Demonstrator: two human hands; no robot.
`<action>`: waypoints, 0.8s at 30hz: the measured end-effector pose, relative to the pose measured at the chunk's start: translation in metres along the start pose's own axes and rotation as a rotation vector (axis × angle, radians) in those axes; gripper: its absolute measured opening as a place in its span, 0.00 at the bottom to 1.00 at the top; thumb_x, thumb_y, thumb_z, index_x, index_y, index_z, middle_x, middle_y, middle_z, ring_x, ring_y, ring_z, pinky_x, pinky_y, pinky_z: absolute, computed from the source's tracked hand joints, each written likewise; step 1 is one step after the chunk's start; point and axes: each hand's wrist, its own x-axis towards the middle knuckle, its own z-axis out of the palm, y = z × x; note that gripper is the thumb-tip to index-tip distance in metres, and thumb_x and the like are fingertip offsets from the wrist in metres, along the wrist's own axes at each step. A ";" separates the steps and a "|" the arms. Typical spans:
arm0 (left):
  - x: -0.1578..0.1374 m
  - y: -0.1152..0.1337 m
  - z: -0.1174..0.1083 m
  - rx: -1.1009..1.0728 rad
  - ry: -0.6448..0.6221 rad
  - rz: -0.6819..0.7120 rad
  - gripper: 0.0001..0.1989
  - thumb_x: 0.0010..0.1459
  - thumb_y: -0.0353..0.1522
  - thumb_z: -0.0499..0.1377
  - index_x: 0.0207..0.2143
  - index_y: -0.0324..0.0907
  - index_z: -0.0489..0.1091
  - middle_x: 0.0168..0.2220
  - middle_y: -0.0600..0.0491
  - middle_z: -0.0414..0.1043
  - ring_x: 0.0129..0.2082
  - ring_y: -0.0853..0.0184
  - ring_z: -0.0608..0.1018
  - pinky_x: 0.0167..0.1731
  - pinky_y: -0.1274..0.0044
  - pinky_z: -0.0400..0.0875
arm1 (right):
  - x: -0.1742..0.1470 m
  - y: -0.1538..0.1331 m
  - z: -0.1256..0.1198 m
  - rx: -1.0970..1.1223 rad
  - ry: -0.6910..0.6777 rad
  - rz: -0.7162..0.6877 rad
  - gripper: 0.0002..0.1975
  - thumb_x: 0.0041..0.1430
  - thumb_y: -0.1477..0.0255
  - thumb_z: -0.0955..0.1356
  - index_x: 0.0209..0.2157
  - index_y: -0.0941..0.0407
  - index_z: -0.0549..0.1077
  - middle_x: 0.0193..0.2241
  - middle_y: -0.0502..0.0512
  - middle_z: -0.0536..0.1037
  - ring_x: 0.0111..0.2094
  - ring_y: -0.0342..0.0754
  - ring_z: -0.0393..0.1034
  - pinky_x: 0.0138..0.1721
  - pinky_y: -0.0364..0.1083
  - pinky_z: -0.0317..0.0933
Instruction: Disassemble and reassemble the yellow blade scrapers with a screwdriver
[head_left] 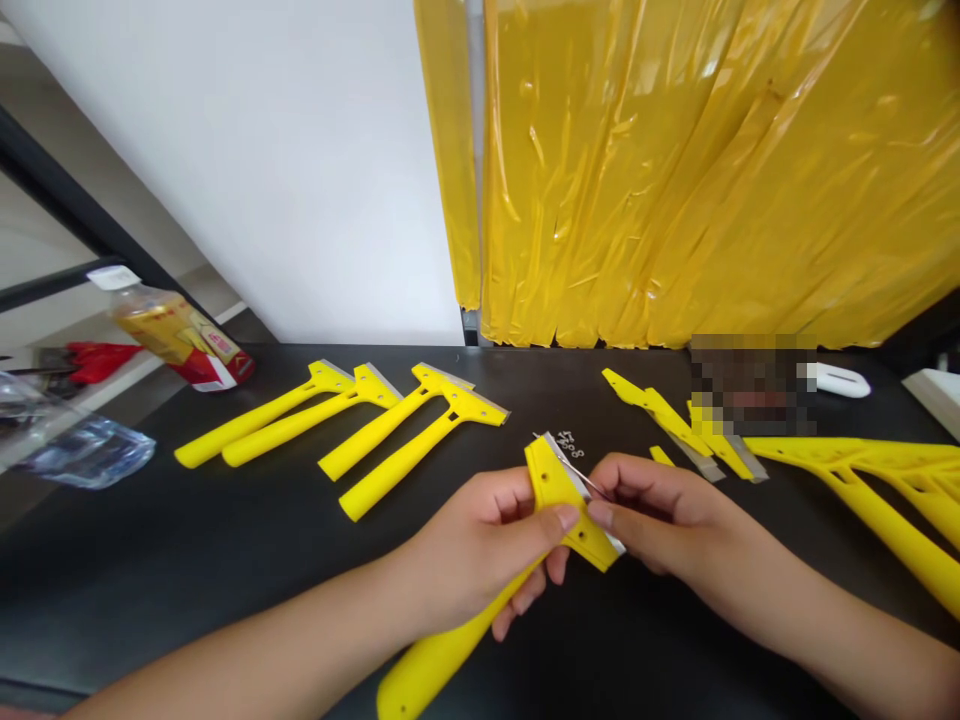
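My left hand (495, 550) is closed around a yellow scraper (450, 655) just below its head, thumb pressed on the head's flat face. The handle slants down toward the bottom edge, and a silvery blade lines the head's right side. My right hand (660, 510) pinches a thin metal rod (576, 471), its far end lying against the blade side of the head. The rod's other end is hidden in my fingers. Just beyond the scraper head, several small screws (570, 445) lie in a cluster on the black table (247, 560).
Several complete scrapers (405, 440) lie at the left, near a drink bottle (180, 325) and clear plastic packaging (90, 445). At the right are yellow clamp plates with blades (675, 425), handles (885, 520), a blurred-out patch (750, 385) and a white object (844, 380). Yellow plastic sheeting (675, 180) hangs behind.
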 end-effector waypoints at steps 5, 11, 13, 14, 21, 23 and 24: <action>-0.001 0.000 0.000 0.016 0.009 0.000 0.13 0.69 0.41 0.61 0.36 0.42 0.67 0.26 0.58 0.71 0.16 0.77 0.68 0.10 0.88 0.65 | 0.000 0.003 0.000 -0.014 0.075 -0.029 0.17 0.68 0.54 0.72 0.33 0.53 0.74 0.25 0.44 0.64 0.26 0.42 0.52 0.28 0.45 0.48; -0.001 0.001 -0.001 0.034 0.009 -0.021 0.13 0.68 0.42 0.62 0.35 0.42 0.67 0.26 0.58 0.70 0.15 0.77 0.67 0.10 0.87 0.64 | 0.002 0.003 -0.002 -0.121 0.100 -0.049 0.15 0.65 0.57 0.73 0.31 0.53 0.77 0.25 0.46 0.66 0.29 0.44 0.57 0.30 0.45 0.52; -0.002 0.001 -0.001 0.044 0.014 -0.027 0.14 0.68 0.42 0.61 0.35 0.42 0.67 0.26 0.58 0.70 0.15 0.77 0.67 0.10 0.87 0.64 | 0.001 0.001 -0.002 -0.139 0.105 -0.050 0.14 0.64 0.58 0.72 0.30 0.53 0.77 0.24 0.46 0.66 0.28 0.43 0.57 0.29 0.45 0.51; -0.003 0.000 -0.001 0.050 0.013 -0.030 0.14 0.68 0.43 0.60 0.35 0.42 0.67 0.26 0.58 0.70 0.15 0.77 0.67 0.10 0.87 0.64 | 0.001 0.000 -0.002 -0.149 0.108 -0.049 0.14 0.64 0.58 0.72 0.30 0.53 0.77 0.24 0.46 0.66 0.28 0.43 0.57 0.29 0.45 0.51; -0.004 0.001 0.000 0.107 0.048 -0.034 0.15 0.69 0.43 0.58 0.34 0.43 0.67 0.25 0.57 0.69 0.15 0.75 0.66 0.11 0.84 0.62 | 0.001 0.000 -0.001 -0.214 0.152 -0.090 0.12 0.65 0.59 0.72 0.32 0.51 0.78 0.26 0.47 0.69 0.29 0.44 0.61 0.31 0.45 0.56; -0.007 0.006 -0.002 0.190 0.063 -0.027 0.16 0.70 0.45 0.55 0.34 0.43 0.67 0.26 0.57 0.69 0.15 0.75 0.65 0.11 0.83 0.61 | -0.001 -0.001 -0.001 -0.228 0.224 -0.135 0.12 0.66 0.58 0.71 0.33 0.51 0.77 0.28 0.48 0.71 0.31 0.46 0.63 0.32 0.45 0.58; -0.009 0.010 -0.003 0.278 0.078 0.001 0.17 0.72 0.45 0.54 0.34 0.44 0.67 0.26 0.57 0.69 0.15 0.74 0.65 0.12 0.82 0.62 | -0.003 -0.002 -0.002 -0.234 0.266 -0.154 0.13 0.67 0.57 0.71 0.33 0.51 0.77 0.29 0.49 0.71 0.31 0.46 0.63 0.33 0.45 0.58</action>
